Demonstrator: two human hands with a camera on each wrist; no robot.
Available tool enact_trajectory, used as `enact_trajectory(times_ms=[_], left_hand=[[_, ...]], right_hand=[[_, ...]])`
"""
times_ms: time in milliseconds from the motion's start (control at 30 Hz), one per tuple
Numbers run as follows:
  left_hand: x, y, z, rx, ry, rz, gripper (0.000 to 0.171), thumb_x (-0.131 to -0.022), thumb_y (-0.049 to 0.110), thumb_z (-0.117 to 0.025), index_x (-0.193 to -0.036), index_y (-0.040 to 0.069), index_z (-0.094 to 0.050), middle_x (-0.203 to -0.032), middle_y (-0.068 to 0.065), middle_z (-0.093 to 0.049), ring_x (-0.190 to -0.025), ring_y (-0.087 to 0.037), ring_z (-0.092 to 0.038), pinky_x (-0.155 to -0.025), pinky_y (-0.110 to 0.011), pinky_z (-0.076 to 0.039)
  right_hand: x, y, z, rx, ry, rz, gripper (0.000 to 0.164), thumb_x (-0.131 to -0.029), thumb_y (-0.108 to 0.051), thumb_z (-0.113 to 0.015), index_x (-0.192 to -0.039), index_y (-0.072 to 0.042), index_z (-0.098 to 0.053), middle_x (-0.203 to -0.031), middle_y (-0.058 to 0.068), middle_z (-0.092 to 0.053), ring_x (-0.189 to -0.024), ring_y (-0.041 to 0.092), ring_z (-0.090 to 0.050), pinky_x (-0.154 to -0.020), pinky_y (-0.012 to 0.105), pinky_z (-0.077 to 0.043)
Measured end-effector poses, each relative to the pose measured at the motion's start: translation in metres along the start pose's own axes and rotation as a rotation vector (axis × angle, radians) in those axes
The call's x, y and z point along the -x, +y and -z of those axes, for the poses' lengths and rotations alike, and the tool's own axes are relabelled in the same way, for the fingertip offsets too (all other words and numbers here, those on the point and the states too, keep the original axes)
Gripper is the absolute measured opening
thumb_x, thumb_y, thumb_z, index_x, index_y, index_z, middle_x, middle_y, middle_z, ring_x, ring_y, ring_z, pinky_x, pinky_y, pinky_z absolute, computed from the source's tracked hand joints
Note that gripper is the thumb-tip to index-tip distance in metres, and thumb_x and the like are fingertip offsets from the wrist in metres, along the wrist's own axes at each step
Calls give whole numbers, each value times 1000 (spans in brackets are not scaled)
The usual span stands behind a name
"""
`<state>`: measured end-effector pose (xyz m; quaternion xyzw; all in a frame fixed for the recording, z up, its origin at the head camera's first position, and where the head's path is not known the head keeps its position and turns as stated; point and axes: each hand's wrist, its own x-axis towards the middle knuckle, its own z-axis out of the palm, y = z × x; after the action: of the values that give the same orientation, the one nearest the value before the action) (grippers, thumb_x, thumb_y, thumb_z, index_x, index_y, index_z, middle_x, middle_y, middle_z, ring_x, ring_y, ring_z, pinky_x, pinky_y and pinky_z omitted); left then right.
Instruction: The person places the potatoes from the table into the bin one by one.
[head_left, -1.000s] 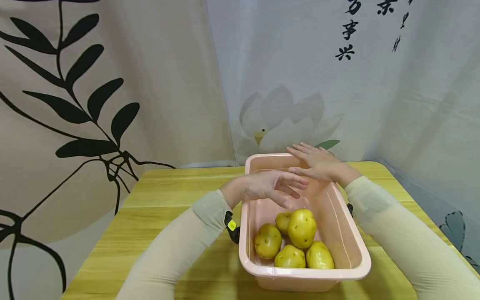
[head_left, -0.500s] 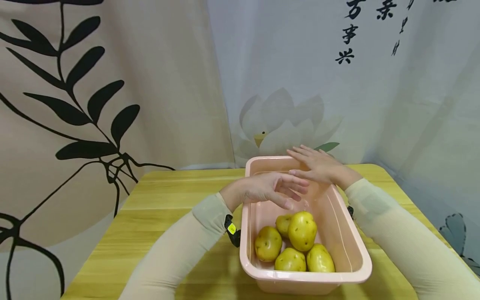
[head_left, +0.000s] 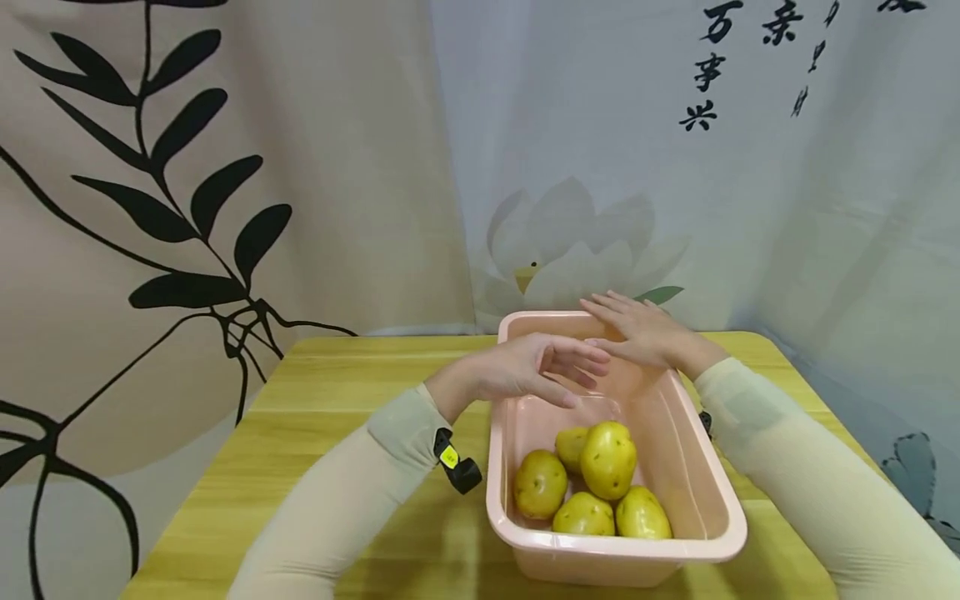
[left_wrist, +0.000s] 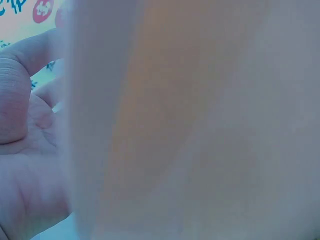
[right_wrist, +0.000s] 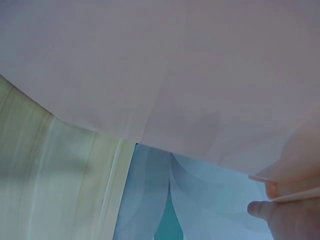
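A pink plastic basin [head_left: 731, 533] stands on the table with several yellow potatoes [head_left: 609, 458] piled at its near end. Over the basin's left side hangs my left hand [head_left: 525, 367], fingers loosely bent, nothing held. Its palm [left_wrist: 30, 165] shows at the left of the left wrist view, beside the blurred basin wall [left_wrist: 200, 125]. My right hand [head_left: 645, 333] lies over the far right rim, fingers extended. In the right wrist view the basin's outer wall [right_wrist: 150, 60] fills the top, and part of that hand [right_wrist: 295, 220] shows at lower right.
The wooden table [head_left: 337, 375] extends left of the basin; its far edge meets a printed curtain [head_left: 360, 167]. A black wrist strap [head_left: 456, 462] sits on my left wrist, beside the basin's left wall.
My left hand has shifted slightly left and up, and its wrist strap now stands apart from the basin wall. The right hand and the potatoes have stayed in place.
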<state>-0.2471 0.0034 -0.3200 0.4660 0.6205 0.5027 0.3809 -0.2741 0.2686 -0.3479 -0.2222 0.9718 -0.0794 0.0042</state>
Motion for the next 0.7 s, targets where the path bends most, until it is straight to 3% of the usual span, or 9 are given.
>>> enact_trajectory(times_ms=[267, 500, 700], left_hand=[[24, 9, -1, -117, 72, 7, 57, -90, 6, -66, -143, 6, -44, -136, -2, -54, -126, -18, -50, -102, -33, -42], [58, 14, 3, -184, 189, -8, 53, -91, 12, -66, -140, 3, -46, -136, -4, -55, -126, -23, -50, -101, -33, -43], [80, 20, 10, -299, 300, 5, 49, -91, 15, -67, -137, 8, -51, -133, -1, -57, -123, -18, -52, -99, -34, -45]], right_hand=[[9, 3, -1, -36, 0, -26, 80, -90, -69, -42, -154, -26, -21, -159, 7, -18, -146, 34, -6, -108, 68, -7], [8, 0, -3, -22, 0, -31, 81, -89, -73, -38, -154, -29, -21, -159, 6, -18, -146, 32, -8, -109, 67, -9], [3, -1, 1, -3, 6, -12, 81, -89, -73, -37, -154, -28, -20, -159, 6, -18, -146, 32, -7, -109, 67, -10]])
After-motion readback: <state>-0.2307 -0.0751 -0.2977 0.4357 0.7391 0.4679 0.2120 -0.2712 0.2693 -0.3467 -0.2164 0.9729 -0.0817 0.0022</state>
